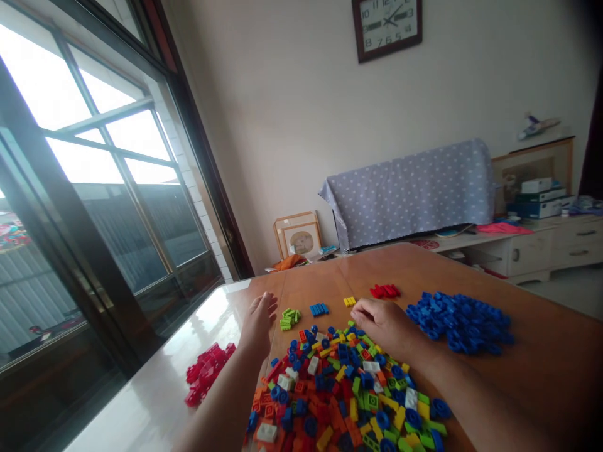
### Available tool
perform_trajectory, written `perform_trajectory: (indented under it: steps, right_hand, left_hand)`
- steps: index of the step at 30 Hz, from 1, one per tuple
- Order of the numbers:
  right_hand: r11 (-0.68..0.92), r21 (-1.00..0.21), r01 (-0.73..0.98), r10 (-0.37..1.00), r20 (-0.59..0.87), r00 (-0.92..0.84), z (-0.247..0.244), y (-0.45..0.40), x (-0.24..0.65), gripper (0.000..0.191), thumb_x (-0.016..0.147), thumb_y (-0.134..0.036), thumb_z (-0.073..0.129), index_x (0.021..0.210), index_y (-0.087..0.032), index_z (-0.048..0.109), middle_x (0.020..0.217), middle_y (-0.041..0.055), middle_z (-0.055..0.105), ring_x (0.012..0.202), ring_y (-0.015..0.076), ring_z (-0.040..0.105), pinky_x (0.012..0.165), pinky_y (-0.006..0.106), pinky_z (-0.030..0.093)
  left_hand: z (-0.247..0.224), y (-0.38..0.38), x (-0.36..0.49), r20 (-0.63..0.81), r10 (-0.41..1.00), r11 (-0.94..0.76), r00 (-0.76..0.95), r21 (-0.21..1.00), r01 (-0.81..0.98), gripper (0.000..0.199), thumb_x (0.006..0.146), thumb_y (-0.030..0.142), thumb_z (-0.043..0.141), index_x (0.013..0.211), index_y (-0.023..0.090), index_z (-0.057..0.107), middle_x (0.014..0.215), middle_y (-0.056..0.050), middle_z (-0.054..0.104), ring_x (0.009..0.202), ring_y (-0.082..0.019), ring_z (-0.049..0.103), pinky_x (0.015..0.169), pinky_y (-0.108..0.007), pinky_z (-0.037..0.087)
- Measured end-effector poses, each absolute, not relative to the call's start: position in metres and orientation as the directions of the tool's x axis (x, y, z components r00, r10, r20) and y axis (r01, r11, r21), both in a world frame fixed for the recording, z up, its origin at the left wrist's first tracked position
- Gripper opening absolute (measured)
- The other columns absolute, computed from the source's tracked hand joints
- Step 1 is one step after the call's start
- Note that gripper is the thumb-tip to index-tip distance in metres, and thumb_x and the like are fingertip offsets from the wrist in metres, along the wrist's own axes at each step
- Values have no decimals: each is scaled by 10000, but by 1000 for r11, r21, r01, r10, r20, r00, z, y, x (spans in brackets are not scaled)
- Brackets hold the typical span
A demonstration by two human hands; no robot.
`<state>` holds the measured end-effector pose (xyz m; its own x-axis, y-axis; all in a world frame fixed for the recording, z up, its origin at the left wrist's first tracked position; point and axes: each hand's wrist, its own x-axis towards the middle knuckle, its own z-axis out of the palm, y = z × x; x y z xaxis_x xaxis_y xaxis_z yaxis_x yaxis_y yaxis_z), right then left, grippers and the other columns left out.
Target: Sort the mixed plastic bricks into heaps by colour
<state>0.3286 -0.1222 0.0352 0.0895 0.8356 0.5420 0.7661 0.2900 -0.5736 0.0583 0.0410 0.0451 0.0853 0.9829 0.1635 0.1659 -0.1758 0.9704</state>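
Wooden table (325,284) by a big window (146,210), head view. Mixed bricks (325,402) heaped at the near side, blue pile (456,320) off right. Left hand (257,317) near green bricks (289,319), fingers loosely open, nothing visible in them. Right hand (379,319) right by yellow bricks (349,302), fingers curled under; can't tell if pinching anything. Looks like colour sorting, partway. Next move probably calls for a fine pinch on one small piece.

Head view, single: from wearer's head, facing forward, downward; left hand (260,312) and right hand (379,319) near, lower centre; wall (277,107) farther, top.
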Motion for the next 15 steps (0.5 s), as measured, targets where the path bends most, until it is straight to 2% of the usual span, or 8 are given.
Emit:
perform_trajectory:
  steps: [4,6,11,15]
  right_hand:
    - [250,-559,791,839,533,111,34,-123,335,264,949,-342,478,781,-204,628,673,-7,627,641,151,567,598,253,343]
    - [214,-556,803,851,509,126,33,-122,340,274,942,-353,483,762,-199,620,653,-10,618,620,147,558,586,252,334]
    - [108,-564,818,917,373,137,26,-121,356,203,874,-297,525,751,-188,646,660,-6,650,631,146,571,575,242,332]
    - [34,-569,822,983,166,75,18,-123,365,104,778,-216,592,774,-190,693,659,-18,648,627,135,562,545,221,305]
  left_hand:
    - [45,-1,55,116,993,-114,24,991,-68,448,926,547,531,1225,216,578,1359,-130,627,1212,-256,629,919,-370,530]
    - [40,-15,54,119,993,-115,27,987,-116,441,917,539,553,1219,219,582,1344,-122,638,1219,-262,626,920,-369,525]
    - [27,-34,57,150,984,-153,96,988,32,494,869,575,612,1206,214,612,1259,-108,678,1186,-271,631,936,-376,500]
    - [31,-45,61,179,973,-196,146,975,109,595,807,625,665,1215,194,618,1212,-114,691,1122,-274,642,905,-362,502]
